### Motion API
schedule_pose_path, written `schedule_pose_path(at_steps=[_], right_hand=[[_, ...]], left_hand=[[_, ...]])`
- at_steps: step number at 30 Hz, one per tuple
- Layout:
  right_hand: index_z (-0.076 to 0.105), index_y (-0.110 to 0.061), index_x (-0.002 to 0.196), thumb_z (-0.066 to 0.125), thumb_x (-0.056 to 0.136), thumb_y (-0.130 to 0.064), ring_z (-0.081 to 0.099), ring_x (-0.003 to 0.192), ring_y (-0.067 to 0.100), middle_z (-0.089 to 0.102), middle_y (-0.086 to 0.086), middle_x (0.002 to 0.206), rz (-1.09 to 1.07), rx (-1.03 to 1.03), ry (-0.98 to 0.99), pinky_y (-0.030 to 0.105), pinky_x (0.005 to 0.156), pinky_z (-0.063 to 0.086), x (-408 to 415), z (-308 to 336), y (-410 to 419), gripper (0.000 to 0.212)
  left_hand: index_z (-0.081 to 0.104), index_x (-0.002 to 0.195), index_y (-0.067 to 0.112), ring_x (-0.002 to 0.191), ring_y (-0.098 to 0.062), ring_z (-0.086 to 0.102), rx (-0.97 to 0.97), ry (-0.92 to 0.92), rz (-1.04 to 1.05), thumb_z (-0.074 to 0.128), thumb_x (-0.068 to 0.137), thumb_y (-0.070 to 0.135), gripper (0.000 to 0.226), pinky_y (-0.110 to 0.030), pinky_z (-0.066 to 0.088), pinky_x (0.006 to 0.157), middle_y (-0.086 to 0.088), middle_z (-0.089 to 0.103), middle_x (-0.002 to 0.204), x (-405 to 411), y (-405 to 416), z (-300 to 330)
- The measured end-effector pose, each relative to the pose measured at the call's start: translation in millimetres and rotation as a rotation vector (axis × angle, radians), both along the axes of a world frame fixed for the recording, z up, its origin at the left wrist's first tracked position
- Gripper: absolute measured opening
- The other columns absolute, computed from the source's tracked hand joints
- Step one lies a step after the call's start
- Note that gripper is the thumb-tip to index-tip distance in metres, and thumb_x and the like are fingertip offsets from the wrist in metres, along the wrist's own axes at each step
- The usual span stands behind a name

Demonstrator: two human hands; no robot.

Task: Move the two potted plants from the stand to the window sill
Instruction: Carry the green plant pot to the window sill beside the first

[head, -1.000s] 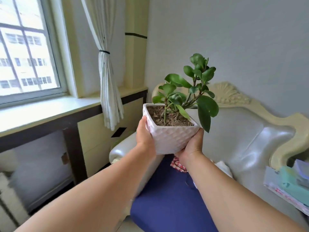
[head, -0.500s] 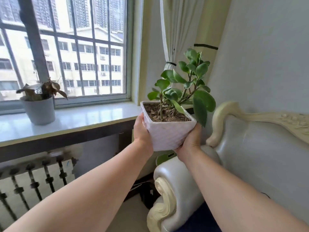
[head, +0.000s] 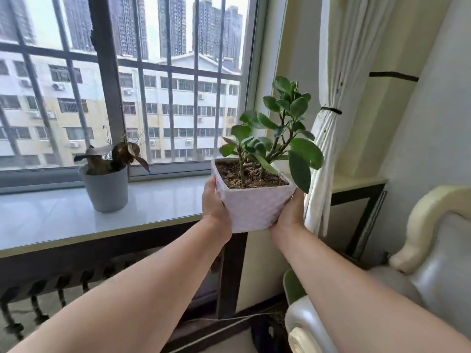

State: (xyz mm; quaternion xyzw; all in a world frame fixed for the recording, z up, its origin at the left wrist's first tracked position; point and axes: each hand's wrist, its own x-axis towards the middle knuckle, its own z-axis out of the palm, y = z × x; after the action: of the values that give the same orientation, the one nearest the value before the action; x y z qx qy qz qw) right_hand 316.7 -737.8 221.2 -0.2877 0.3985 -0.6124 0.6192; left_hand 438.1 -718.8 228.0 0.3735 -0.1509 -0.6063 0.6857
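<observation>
Glossy white leather covers the rounded sofa arm (head: pixel 308 324) at the lower right, nearest the camera, with a cream carved backrest frame (head: pixel 433 220) rising behind it. Two bare forearms reach forward from the bottom edge. The left hand (head: pixel 215 207) is pressed flat against the left wall of a white, square, textured ceramic pot (head: pixel 254 207), and the right hand (head: pixel 289 212) cups its right wall and lower corner; both hands are grasping the pot between them, fingers wrapped around its far sides out of sight. The pot is held upright in the air, above and in front of the right end of the sill's front edge, not resting on anything. It is filled with brown soil and carries a green round-leaved plant (head: pixel 277 138) whose leaves spread up and to the right, overlapping the tied white curtain (head: pixel 323 159).

Beyond the hands runs the pale, polished stone window sill (head: pixel 51 225) with a dark band under its lip. On it, well to the left of the held pot, stands a grey round pot with a withered brown plant (head: pixel 107 187), upright and close to the window frame. Behind that is a barred window (head: pixel 153 85), through which a cream apartment block and dark towers are visible.
</observation>
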Motion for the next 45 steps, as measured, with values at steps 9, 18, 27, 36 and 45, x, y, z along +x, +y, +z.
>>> schedule_pose_path(at_steps=[9,18,27,36,45], right_hand=[[0.078,-0.03,0.084,0.045,0.061,-0.081,0.075,0.082,0.02,0.078,0.001,0.095,0.096,-0.03,0.036,0.035,0.073,0.056,60.9,-4.8,-106.8,0.065],[0.071,-0.027,0.103,0.046,0.065,-0.079,0.075,0.078,0.018,0.079,-0.001,0.089,0.181,-0.016,0.056,0.03,0.055,0.056,104.8,-24.0,-209.0,0.069],[0.065,-0.033,0.116,0.052,0.051,-0.086,0.07,0.099,0.021,0.074,0.0,0.111,0.228,-0.019,0.053,0.04,0.088,0.054,156.4,-55.8,-266.4,0.085],[0.068,-0.02,0.114,0.055,0.045,-0.082,0.068,0.103,0.029,0.074,0.008,0.11,0.22,0.068,0.042,0.045,0.097,0.047,189.5,-89.5,-295.7,0.093],[0.072,-0.023,0.096,0.048,0.068,-0.074,0.072,0.075,0.019,0.078,-0.001,0.078,0.207,0.089,0.008,0.031,0.071,0.055,195.1,-114.2,-316.8,0.063]], left_hand=[[0.066,0.114,0.013,0.108,-0.033,0.063,-0.04,-0.037,0.008,0.048,0.079,0.055,0.058,-0.047,0.043,0.103,-0.012,0.065,0.119,63.8,-101.6,-6.9],[0.069,0.096,0.019,0.084,-0.027,0.068,-0.055,-0.097,0.05,0.042,0.082,0.056,0.048,-0.033,0.054,0.071,-0.007,0.07,0.098,108.1,-197.5,-30.5],[0.073,0.087,0.021,0.082,-0.026,0.069,-0.119,-0.099,0.09,0.044,0.08,0.049,0.042,-0.032,0.055,0.072,-0.006,0.072,0.094,156.9,-256.5,-66.8],[0.074,0.085,0.023,0.079,-0.024,0.069,-0.059,-0.137,0.112,0.044,0.08,0.052,0.043,-0.031,0.053,0.071,-0.003,0.075,0.083,190.7,-284.9,-102.7],[0.073,0.09,0.021,0.08,-0.024,0.07,-0.042,-0.102,0.086,0.042,0.084,0.051,0.044,-0.027,0.055,0.068,-0.004,0.075,0.086,197.7,-298.7,-117.6]])
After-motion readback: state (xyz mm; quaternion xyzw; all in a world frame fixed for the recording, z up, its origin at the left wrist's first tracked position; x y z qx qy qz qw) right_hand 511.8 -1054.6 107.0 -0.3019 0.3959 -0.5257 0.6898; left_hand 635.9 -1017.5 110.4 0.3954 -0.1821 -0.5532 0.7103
